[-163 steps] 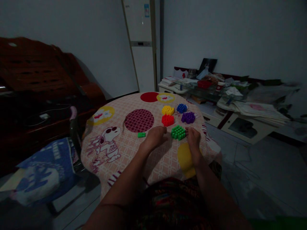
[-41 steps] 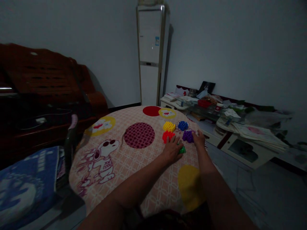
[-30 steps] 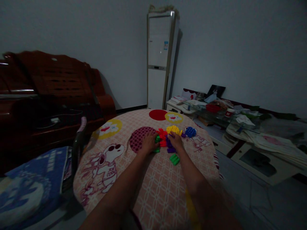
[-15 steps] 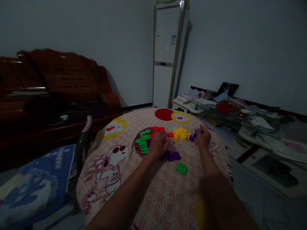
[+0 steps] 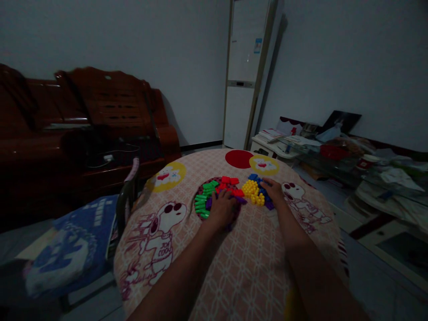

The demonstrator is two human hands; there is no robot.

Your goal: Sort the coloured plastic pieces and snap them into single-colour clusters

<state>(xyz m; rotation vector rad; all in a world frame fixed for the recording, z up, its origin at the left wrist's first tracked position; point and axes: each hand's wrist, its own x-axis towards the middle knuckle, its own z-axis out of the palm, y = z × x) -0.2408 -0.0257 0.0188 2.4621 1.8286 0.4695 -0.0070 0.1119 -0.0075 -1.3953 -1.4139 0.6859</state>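
Observation:
My left hand [image 5: 223, 207] lies over a patterned round mat [image 5: 236, 219], fingers spread downward on purple toy blocks [image 5: 241, 200] that it partly covers. Around its far side are green blocks [image 5: 202, 200] and red blocks [image 5: 230, 181]. My right hand [image 5: 273, 191] reaches in from the right with fingers stretched over blue blocks [image 5: 254, 178], touching them. Between the two hands sits a cluster of yellow knobbly blocks [image 5: 250, 189]. A purple block [image 5: 269, 205] shows below the right hand. What lies under both palms is hidden.
A patterned cloth covers the round table [image 5: 230, 267]. To the left stand a chair with a blue cover [image 5: 83, 240] and a wooden sofa [image 5: 110, 107]. A cluttered glass-topped cabinet [image 5: 317, 156] stands at the right, a tall white appliance [image 5: 242, 98] behind.
My right hand has come down onto the blue blocks. The green blocks and purple blocks on the cloth near me no longer show there. The view has turned slightly left.

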